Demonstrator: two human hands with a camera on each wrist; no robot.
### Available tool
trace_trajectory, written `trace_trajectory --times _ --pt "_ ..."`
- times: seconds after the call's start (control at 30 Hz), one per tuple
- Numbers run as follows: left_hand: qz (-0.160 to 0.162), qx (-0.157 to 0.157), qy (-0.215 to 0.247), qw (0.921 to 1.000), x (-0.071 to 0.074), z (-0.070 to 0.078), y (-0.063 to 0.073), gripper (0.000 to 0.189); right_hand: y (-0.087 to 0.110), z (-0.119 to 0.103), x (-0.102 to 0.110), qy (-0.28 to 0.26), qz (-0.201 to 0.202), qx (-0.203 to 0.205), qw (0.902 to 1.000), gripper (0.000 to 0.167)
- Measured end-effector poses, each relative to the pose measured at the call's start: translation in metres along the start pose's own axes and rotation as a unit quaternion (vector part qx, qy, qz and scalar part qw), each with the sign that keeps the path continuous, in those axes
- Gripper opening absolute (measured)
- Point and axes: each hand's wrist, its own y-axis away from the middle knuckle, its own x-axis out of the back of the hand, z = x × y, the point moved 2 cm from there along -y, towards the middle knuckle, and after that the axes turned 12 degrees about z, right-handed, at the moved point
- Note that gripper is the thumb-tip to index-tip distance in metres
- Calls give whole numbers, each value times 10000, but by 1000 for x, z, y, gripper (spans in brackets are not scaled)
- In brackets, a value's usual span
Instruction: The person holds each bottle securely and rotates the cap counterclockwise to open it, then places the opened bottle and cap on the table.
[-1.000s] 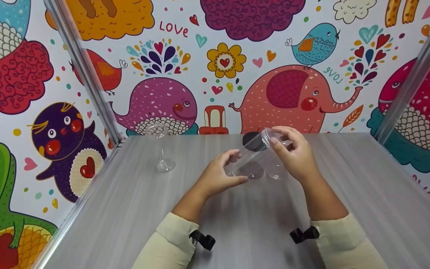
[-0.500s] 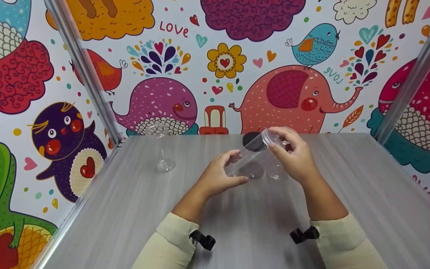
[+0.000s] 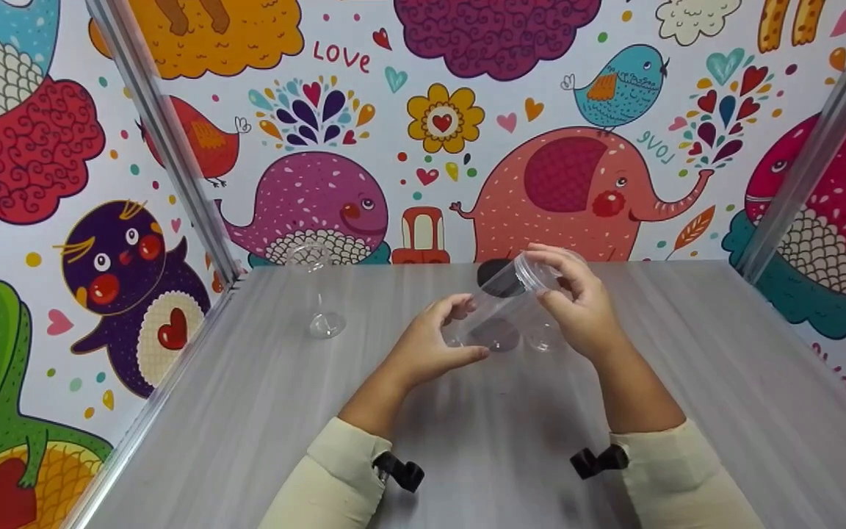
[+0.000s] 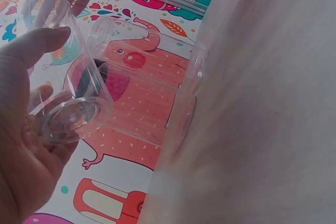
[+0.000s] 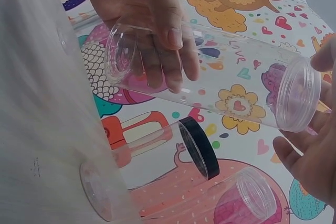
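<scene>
My left hand (image 3: 430, 345) grips the lower end of a clear plastic jar (image 3: 495, 303), tilted with its mouth end up to the right. My right hand (image 3: 581, 305) holds the ridged mouth end (image 5: 300, 95) of that jar, its fingers over the rim and the thumb below. Whether a clear lid sits on that end, I cannot tell. Behind the held jar stands another clear jar with a black lid (image 3: 490, 269), partly covered in the head view. A further clear jar (image 3: 543, 338) stands beside it, its upper part hidden by my right hand.
One more clear jar (image 3: 322, 301) stands upright on the grey table (image 3: 261, 411), left of my hands. A wall with printed cartoon animals (image 3: 441, 121) closes off the table's back. Metal frame posts (image 3: 166, 139) rise at both rear corners.
The fingers and thumb of my right hand have shifted slightly round the jar's mouth end. My left hand and the jar stay about where they were.
</scene>
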Motion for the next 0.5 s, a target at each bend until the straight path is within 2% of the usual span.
trace_trajectory --times 0.1,0.33,0.5 --pt "-10 17 27 10000 0 0 0 89 -1 1 1 186 128 -41 9997 45" --pt "-19 25 43 10000 0 -1 0 88 -3 3 3 948 405 -332 9941 47" --pt "-17 -6 0 10000 0 -1 1 87 -3 2 2 953 339 -350 9943 42"
